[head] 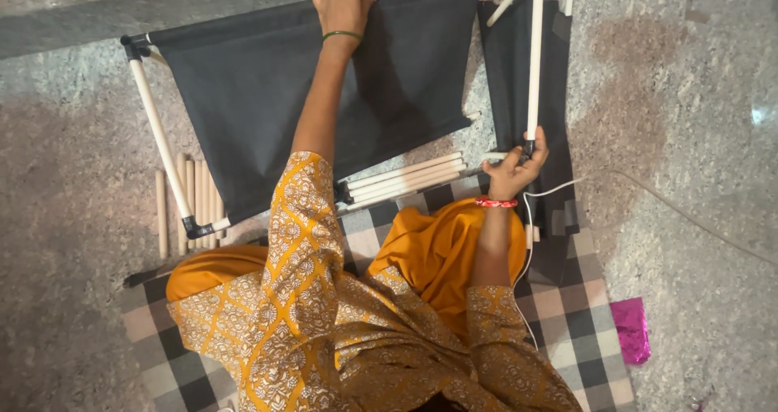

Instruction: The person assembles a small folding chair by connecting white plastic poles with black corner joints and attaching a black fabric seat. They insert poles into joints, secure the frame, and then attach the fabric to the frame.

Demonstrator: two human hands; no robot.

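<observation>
— Checked cloth mat (567, 323) is nearest, under the person. What is the right hand (512, 167) doing?

— Its fingers are curled tight around the near end of a white pipe (535, 64), maybe to keep it steady on the black cloth strip (510, 72).

— And the loose white rods (405, 179)?

— They lie close by, just past the knees.

— The left hand (342, 5)?

— It reaches far, fingers pressed together, gripping the far edge of the black cloth panel (267, 88) on its pipe frame (162, 140).

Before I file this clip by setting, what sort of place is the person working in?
Probably a home floor used as a workspace: speckled stone flooring, a checked mat to sit on, and loose white rods beside a dark fabric panel on its frame.
</observation>
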